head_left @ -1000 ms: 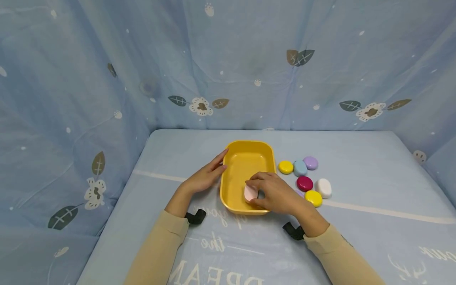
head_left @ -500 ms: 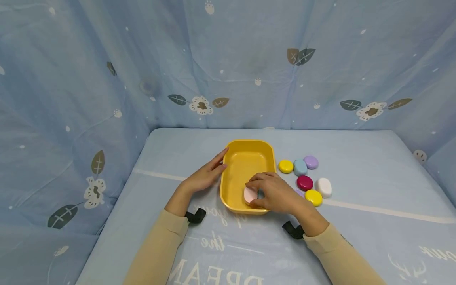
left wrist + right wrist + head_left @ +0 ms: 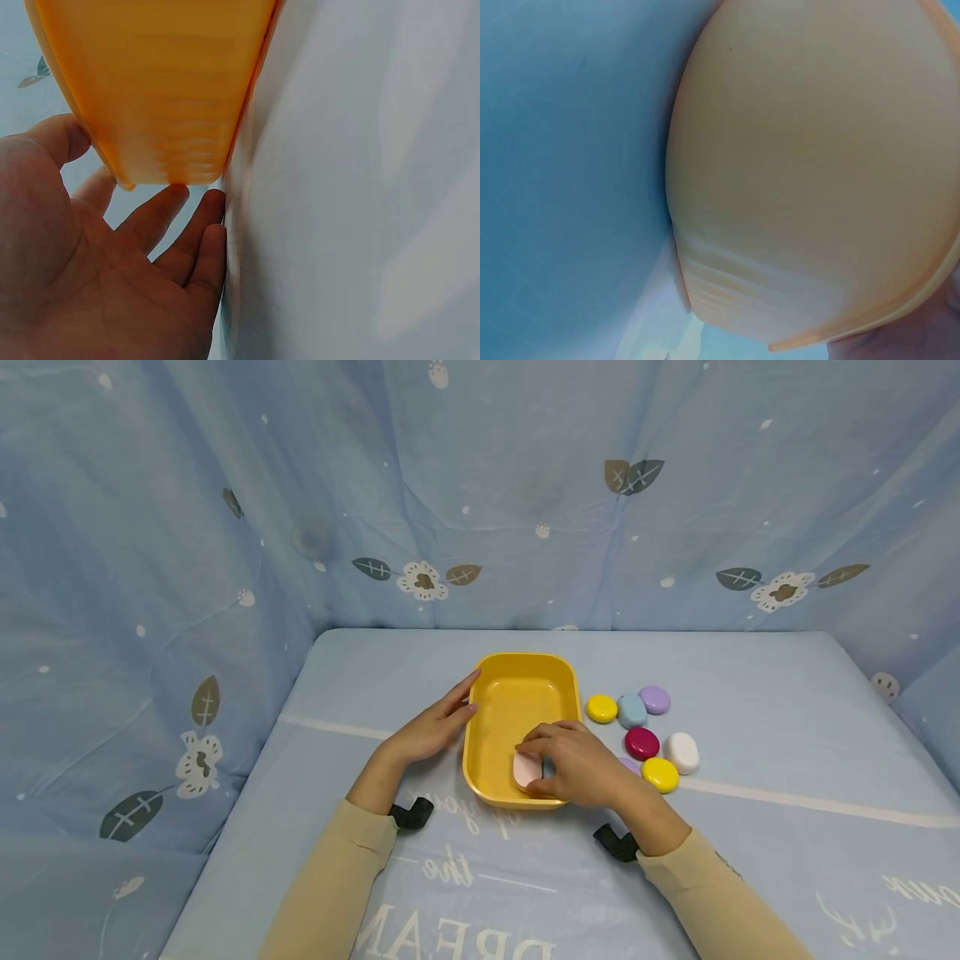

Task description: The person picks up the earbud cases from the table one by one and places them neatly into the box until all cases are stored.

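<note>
A yellow rectangular tray [image 3: 491, 727] with rounded corners stands on the cloth-covered table. Against its left side rests my left hand [image 3: 426, 731], fingers fairly straight; in the left wrist view the fingertips [image 3: 176, 193] touch the tray's outer wall [image 3: 165, 90]. My right hand [image 3: 581, 764] reaches over the tray's right rim. Between thumb and fingers it pinches a smooth pale pink pebble-shaped piece [image 3: 527, 770] low in the near right part of the tray. A bluish patch shows beside that piece, mostly hidden by the hand. The right wrist view mainly holds the tray's outer wall [image 3: 817, 165].
Right of the tray lie several smooth rounded pieces: yellow [image 3: 602, 708], light blue [image 3: 632, 711], purple [image 3: 655, 699], dark red [image 3: 642, 743], white [image 3: 682, 752] and another yellow one [image 3: 660, 775]. A second purple piece [image 3: 631, 765] is partly hidden. A patterned blue curtain [image 3: 525, 493] hangs behind.
</note>
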A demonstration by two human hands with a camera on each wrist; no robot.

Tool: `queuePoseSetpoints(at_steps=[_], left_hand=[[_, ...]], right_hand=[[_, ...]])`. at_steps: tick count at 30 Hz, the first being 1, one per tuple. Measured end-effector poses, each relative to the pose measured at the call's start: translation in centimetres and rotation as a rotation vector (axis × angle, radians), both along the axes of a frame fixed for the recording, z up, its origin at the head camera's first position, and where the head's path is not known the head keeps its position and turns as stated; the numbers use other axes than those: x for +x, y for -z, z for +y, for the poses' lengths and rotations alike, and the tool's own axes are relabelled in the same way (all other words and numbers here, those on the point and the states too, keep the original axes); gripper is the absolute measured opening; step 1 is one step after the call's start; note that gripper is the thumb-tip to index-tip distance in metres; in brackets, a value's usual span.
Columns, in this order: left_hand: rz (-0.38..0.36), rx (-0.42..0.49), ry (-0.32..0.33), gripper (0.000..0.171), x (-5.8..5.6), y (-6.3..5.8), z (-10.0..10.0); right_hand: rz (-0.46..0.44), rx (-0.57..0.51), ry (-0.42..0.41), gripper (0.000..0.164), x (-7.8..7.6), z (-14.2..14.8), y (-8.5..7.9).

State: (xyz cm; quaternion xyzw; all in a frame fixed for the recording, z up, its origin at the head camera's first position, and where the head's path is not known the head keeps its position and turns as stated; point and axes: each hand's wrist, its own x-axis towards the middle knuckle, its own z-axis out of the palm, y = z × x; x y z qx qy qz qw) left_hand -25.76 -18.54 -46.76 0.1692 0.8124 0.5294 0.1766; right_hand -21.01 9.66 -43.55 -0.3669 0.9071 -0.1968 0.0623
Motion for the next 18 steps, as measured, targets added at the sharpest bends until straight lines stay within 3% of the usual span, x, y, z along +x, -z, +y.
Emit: queuePoseSetpoints(at_steps=[18], left_hand=[[0.011,-0.021,0.001,0.062,0.32,-0.25,-0.05]], right_hand=[[0.013,-0.013,0.007,0.048,0.10,0.05,0.04]])
